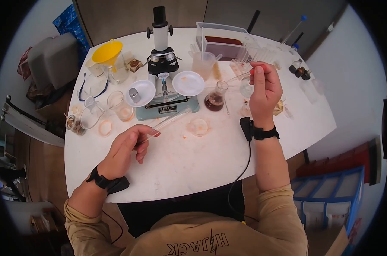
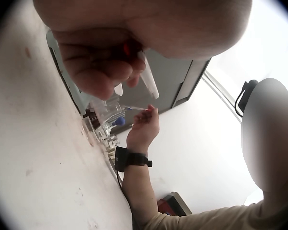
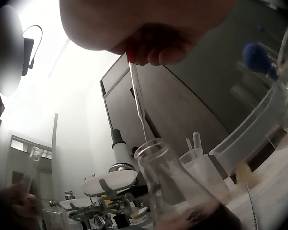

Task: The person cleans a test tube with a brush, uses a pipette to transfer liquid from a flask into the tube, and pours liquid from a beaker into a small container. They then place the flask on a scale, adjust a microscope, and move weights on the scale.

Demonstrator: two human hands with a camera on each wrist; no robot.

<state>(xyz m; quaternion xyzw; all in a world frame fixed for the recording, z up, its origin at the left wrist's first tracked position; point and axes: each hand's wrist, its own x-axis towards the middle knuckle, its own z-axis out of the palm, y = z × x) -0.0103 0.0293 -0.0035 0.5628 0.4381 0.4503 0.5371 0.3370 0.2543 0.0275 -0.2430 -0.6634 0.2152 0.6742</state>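
My left hand (image 1: pixel 126 149) grips a clear glass test tube (image 1: pixel 170 121), its open end slanting up and away over the table. Something red shows at the tube among the curled fingers in the left wrist view. Raised on the right, my right hand (image 1: pixel 266 90) pinches the red bulb (image 3: pixel 131 53) of a glass dropper (image 3: pixel 137 91). The dropper points down to the left, its thin tip right at the mouth of a conical flask (image 1: pixel 214 101). Dark red-brown liquid fills the flask's lower part. The flask stands upright on the white table.
Behind the left hand stand a balance (image 1: pixel 167 110) with two white pans and a microscope (image 1: pixel 160 55). A petri dish (image 1: pixel 198 127) lies in front. Beakers (image 1: pixel 121 106) and a yellow funnel (image 1: pixel 108 53) are at left; a plastic bin (image 1: pixel 223 40) stands behind.
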